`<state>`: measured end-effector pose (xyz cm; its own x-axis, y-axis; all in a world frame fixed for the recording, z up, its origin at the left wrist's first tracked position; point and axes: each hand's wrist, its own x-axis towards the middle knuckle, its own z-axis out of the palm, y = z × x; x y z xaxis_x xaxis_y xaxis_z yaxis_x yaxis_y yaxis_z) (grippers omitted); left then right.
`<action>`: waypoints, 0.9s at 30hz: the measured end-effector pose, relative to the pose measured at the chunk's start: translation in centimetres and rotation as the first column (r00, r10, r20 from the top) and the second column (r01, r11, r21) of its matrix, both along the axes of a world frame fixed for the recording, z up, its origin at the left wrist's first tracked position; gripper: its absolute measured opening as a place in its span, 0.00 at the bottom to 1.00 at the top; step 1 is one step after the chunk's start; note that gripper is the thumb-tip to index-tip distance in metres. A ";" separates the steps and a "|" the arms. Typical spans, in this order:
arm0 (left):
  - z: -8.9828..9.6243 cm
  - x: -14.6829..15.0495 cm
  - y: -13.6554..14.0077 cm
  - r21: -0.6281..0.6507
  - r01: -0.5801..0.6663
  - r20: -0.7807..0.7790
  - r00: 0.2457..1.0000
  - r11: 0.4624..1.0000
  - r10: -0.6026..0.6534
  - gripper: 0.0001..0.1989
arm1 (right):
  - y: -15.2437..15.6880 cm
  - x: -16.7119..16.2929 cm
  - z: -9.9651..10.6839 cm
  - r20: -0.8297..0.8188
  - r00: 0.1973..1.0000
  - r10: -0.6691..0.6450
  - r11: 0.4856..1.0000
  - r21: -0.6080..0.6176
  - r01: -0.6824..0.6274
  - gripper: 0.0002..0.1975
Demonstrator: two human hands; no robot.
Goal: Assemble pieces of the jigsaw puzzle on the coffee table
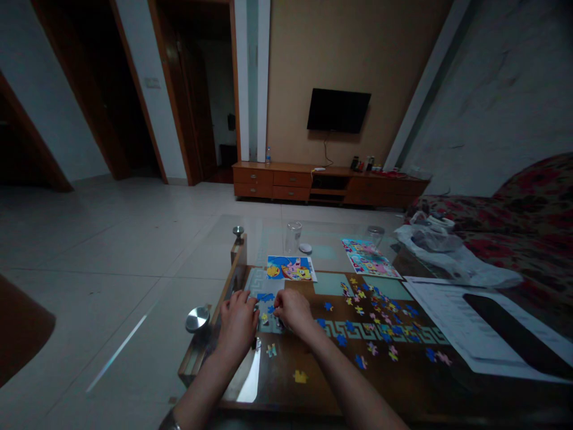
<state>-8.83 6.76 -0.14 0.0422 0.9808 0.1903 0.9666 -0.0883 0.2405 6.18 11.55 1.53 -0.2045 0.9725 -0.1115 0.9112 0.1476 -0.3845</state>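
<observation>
On the glass-topped table, my left hand rests with its fingers loosely apart beside a small group of joined blue puzzle pieces. My right hand is just to the right of that group, its fingers curled in a pinch at a puzzle piece, mostly covered by the fingertips. Nearer to me lie a loose pale piece and a yellow piece. A cartoon picture sheet lies just beyond my hands. Many loose puzzle pieces are scattered to the right.
A clear glass and a white lid stand behind the picture sheet. Another glass is by a second picture sheet. To the right are a plastic bag and papers under a dark flat object.
</observation>
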 end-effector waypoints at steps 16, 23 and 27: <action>-0.3 0.0 0.0 -0.002 0.003 -0.010 1.000 1.000 -0.003 0.13 | -1.2 0.0 0.4 0.045 0.999 0.027 1.000 0.011 -0.028 0.05; -0.4 0.3 -0.1 0.001 0.019 -0.002 1.000 1.000 -0.019 0.14 | -0.2 5.9 1.3 0.067 0.995 -0.078 0.995 0.074 0.073 0.10; -0.6 1.6 -0.3 -0.004 0.053 0.005 0.999 0.999 -0.053 0.15 | -0.7 9.7 1.1 0.105 0.982 -0.160 0.979 0.143 0.144 0.13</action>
<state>-7.20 6.45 -0.79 0.0936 0.9780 0.1863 0.9595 -0.1386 0.2453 15.87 10.89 2.64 -0.0465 0.9989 0.0076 0.9639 0.0469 -0.2620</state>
